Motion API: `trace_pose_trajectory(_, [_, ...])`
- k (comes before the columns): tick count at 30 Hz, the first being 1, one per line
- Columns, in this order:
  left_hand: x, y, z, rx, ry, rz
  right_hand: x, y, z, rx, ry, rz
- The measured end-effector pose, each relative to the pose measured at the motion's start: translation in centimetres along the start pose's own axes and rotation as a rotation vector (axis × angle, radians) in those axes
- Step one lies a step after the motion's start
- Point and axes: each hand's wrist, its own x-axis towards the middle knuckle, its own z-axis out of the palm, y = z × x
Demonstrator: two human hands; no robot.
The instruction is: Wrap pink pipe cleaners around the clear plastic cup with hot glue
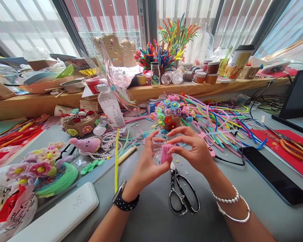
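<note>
A small pink fuzzy piece [166,153] is held up above the grey table, near the middle. My left hand [151,161] has its thumb at the lower edge of the piece, its fingers curved round a clear plastic item [157,151] just beside it. From the right, my right hand [192,149] pinches the pink piece's upper side between thumb and finger, the other fingers bent above. Black-handled scissors [183,196] lie right below the hands. Behind the hands stands a small woven basket [174,121] covered with colourful fuzzy flowers.
A white power bank [65,211], a green flower piece [57,179] and a plastic bottle [111,107] are on the left. To the right lie a phone [274,174], orange-handled pliers [295,151] and a cable. Loose fuzzy stems [214,121] spread behind.
</note>
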Motion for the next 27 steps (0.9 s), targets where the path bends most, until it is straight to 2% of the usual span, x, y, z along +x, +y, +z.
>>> trace_pose_trajectory(6, [0.0, -0.2, 0.0, 0.046, -0.014, 0.001, 0.1, 0.2, -0.6, 0.035, -0.104, 0.01])
trace_pose_trajectory(10, [-0.1, -0.3, -0.7, 0.102, -0.089, 0.03, 0.2, 0.5, -1.2, 0.044, -0.198, 0.008])
trace_pose_trajectory(18, [0.1, -0.5, -1.6, 0.225, -0.105, 0.058, 0.1, 0.6, -1.3, -0.108, -0.156, -0.076])
trace_pose_trajectory(27, [0.0, -0.1, -1.8, 0.285, -0.132, 0.06, 0.1, 0.7, -1.4, -0.12, -0.203, -0.1])
